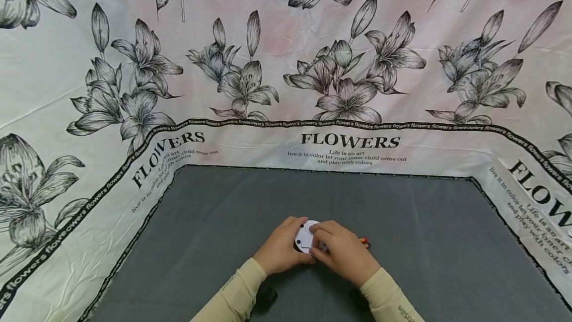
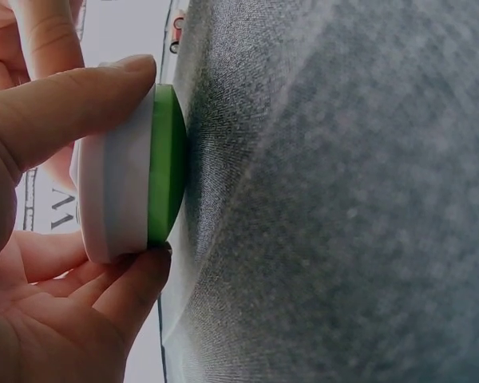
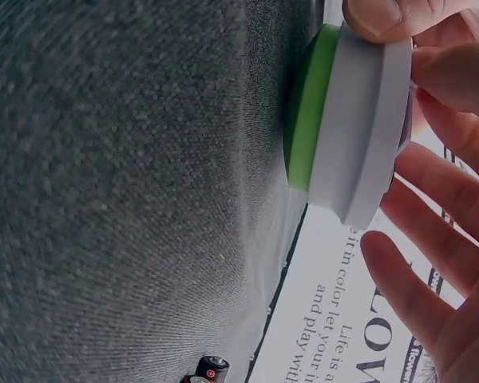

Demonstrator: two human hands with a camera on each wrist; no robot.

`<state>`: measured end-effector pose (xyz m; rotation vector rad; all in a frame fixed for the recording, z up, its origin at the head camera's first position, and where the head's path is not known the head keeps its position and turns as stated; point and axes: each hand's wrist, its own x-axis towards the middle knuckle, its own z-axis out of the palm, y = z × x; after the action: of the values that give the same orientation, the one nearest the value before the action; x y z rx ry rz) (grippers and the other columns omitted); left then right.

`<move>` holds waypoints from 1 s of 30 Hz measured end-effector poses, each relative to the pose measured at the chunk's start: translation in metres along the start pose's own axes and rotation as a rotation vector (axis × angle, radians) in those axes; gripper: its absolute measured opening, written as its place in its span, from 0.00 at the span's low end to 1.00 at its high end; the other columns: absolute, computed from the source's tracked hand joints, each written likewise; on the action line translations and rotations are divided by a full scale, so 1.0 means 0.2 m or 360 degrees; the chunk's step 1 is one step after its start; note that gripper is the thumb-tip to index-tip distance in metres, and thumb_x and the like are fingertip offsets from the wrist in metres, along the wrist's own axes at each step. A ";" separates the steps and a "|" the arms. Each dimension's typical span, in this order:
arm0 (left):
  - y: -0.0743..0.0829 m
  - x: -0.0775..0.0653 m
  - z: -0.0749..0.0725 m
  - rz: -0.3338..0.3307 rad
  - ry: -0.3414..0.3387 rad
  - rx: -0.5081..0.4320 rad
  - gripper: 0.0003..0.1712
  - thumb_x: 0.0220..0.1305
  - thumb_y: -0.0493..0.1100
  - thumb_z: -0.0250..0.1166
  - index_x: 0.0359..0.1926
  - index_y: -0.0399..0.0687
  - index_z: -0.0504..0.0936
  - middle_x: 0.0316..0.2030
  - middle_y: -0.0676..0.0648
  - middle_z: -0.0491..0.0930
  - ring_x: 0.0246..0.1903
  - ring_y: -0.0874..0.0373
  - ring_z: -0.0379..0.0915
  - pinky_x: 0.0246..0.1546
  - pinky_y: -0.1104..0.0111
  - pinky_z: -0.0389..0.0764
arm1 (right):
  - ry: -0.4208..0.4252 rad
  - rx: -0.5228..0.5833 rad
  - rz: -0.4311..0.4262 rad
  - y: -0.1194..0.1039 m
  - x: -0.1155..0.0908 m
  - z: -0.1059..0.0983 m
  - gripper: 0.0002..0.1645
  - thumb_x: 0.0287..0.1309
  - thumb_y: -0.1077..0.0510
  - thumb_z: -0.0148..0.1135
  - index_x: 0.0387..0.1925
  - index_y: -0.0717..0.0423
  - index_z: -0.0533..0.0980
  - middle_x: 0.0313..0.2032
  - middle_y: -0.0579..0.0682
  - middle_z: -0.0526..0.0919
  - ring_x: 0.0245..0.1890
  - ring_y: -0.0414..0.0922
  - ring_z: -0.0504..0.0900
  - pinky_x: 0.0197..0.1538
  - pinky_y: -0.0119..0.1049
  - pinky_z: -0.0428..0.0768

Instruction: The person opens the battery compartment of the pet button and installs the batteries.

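Observation:
A round white device [image 1: 305, 238] with a green domed side is held by my left hand [image 1: 284, 245], which grips its rim between thumb and fingers. In the left wrist view the green side [image 2: 166, 163] faces down, close to the grey cloth. Its white upper face shows small holes and dark round spots. My right hand [image 1: 341, 250] is over that face, thumb and forefinger touching it. The right wrist view shows its other fingers [image 3: 411, 275] spread loosely beside the white body [image 3: 359, 120]. The right hand hides part of the face.
Red-and-black batteries [image 1: 364, 242] lie on the grey cloth [image 1: 214, 212] just beyond my right hand; one battery [image 3: 214, 369] shows its end in the right wrist view. A white border [image 1: 250, 143] with printed flowers and lettering surrounds the grey area. Dark objects [image 1: 266, 298] sit under the wrists.

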<state>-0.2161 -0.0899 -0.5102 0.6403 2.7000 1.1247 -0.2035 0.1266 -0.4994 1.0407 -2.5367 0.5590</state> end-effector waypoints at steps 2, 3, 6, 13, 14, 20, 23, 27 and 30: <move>0.00 0.00 0.00 0.0012 0.0004 0.0005 0.55 0.60 0.54 0.84 0.81 0.44 0.67 0.71 0.45 0.75 0.57 0.56 0.77 0.58 0.62 0.81 | 0.0012 -0.0008 -0.0027 0.00 0.00 0.00 0.15 0.58 0.56 0.83 0.31 0.44 0.80 0.53 0.47 0.90 0.53 0.44 0.87 0.49 0.42 0.88; 0.00 0.00 0.00 0.0019 0.0007 0.0006 0.55 0.60 0.54 0.84 0.81 0.43 0.67 0.70 0.45 0.75 0.57 0.56 0.77 0.57 0.62 0.82 | 0.0019 -0.0016 -0.0044 0.00 0.00 0.00 0.15 0.58 0.56 0.83 0.31 0.44 0.80 0.53 0.47 0.90 0.52 0.44 0.87 0.49 0.42 0.88; 0.00 0.00 0.00 0.0033 0.0012 0.0014 0.54 0.61 0.54 0.83 0.81 0.43 0.67 0.70 0.45 0.75 0.57 0.57 0.77 0.57 0.63 0.82 | 0.0043 -0.0050 -0.0088 -0.01 0.00 0.01 0.15 0.56 0.57 0.84 0.31 0.45 0.81 0.51 0.47 0.90 0.50 0.43 0.87 0.50 0.42 0.89; 0.00 0.00 0.01 0.0041 0.0003 0.0034 0.55 0.60 0.56 0.83 0.81 0.43 0.68 0.70 0.44 0.75 0.58 0.55 0.77 0.59 0.62 0.82 | 0.0085 -0.0099 -0.0121 -0.02 0.00 0.02 0.15 0.54 0.59 0.84 0.29 0.44 0.81 0.49 0.47 0.91 0.49 0.43 0.88 0.49 0.42 0.89; 0.00 0.00 0.01 0.0041 0.0002 0.0031 0.55 0.60 0.56 0.83 0.81 0.43 0.68 0.70 0.44 0.75 0.59 0.55 0.78 0.59 0.62 0.82 | 0.0089 -0.0101 -0.0123 -0.02 0.00 0.02 0.15 0.53 0.59 0.84 0.29 0.44 0.81 0.49 0.47 0.92 0.49 0.43 0.88 0.48 0.41 0.89; 0.01 0.00 0.01 0.0039 0.0003 0.0016 0.54 0.61 0.56 0.83 0.81 0.43 0.68 0.70 0.44 0.75 0.59 0.55 0.77 0.60 0.62 0.82 | 0.0125 -0.0123 -0.0139 -0.02 0.00 0.02 0.16 0.51 0.60 0.84 0.28 0.44 0.81 0.46 0.46 0.93 0.48 0.43 0.89 0.46 0.41 0.89; 0.00 0.00 0.01 0.0036 0.0005 0.0014 0.55 0.60 0.56 0.83 0.81 0.42 0.68 0.70 0.44 0.76 0.59 0.55 0.78 0.60 0.61 0.82 | 0.0143 -0.0131 -0.0156 -0.02 0.00 0.02 0.16 0.50 0.61 0.84 0.28 0.45 0.80 0.45 0.46 0.93 0.47 0.43 0.89 0.46 0.41 0.89; 0.00 0.00 0.01 0.0030 0.0005 0.0015 0.55 0.60 0.56 0.83 0.80 0.42 0.68 0.69 0.44 0.76 0.58 0.55 0.78 0.60 0.61 0.82 | 0.0159 -0.0148 -0.0167 -0.02 0.00 0.02 0.16 0.50 0.61 0.84 0.27 0.45 0.80 0.44 0.46 0.93 0.47 0.43 0.89 0.45 0.40 0.88; 0.00 0.00 0.01 0.0028 0.0007 0.0018 0.55 0.60 0.56 0.83 0.80 0.42 0.68 0.69 0.44 0.76 0.58 0.55 0.78 0.60 0.61 0.82 | 0.0167 -0.0168 -0.0164 -0.02 0.00 0.02 0.16 0.49 0.62 0.83 0.27 0.46 0.80 0.44 0.46 0.93 0.46 0.42 0.89 0.43 0.39 0.88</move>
<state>-0.2157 -0.0881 -0.5110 0.6650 2.7116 1.1175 -0.2013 0.1217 -0.5015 1.0687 -2.3791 0.4347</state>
